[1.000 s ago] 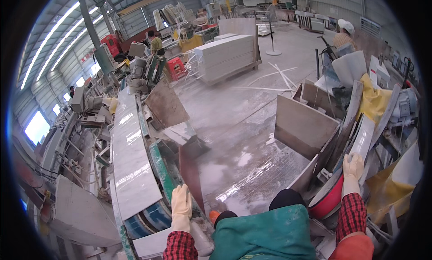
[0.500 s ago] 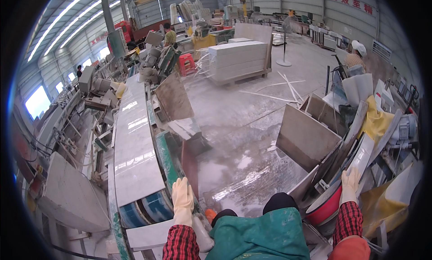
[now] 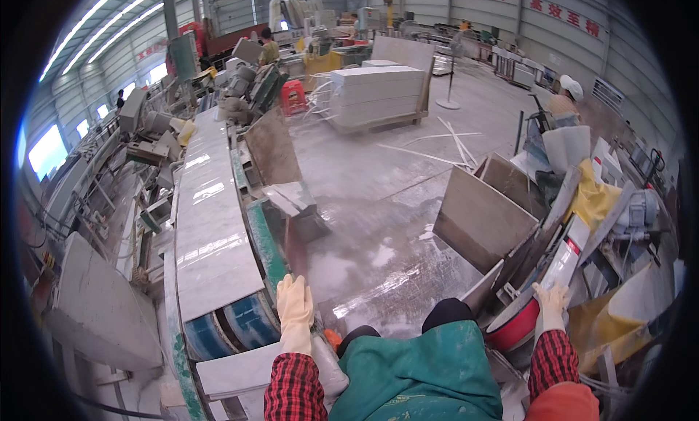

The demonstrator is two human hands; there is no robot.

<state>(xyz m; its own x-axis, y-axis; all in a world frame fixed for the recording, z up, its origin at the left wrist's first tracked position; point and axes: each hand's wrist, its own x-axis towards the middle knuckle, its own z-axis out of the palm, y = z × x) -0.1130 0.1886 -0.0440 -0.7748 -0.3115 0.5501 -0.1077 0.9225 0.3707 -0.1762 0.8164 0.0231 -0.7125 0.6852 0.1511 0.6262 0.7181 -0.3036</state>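
Observation:
My left hand [image 3: 295,309], in a pale glove, reaches up to the near end of a thin brown stone slab [image 3: 293,248] that stands on edge beside the conveyor, and it grips that end. My right hand [image 3: 551,305], also gloved, holds the lower edge of a white slab [image 3: 566,262] leaning in a rack on my right. A red bucket [image 3: 514,323] sits just left of that hand. My green apron [image 3: 419,370] and red checked sleeves fill the bottom of the view.
A long conveyor carries a polished grey slab [image 3: 211,224] over blue rollers [image 3: 237,325] on my left. Brown slabs [image 3: 480,218] lean at right. A pallet of stacked slabs [image 3: 378,93] stands far off. A person in a white cap [image 3: 565,95] works at right. The floor is wet.
The view has swung and drawn closer to the conveyor. The brown upright slab now shows edge-on. Both hands stay on their slabs, the left a little higher.

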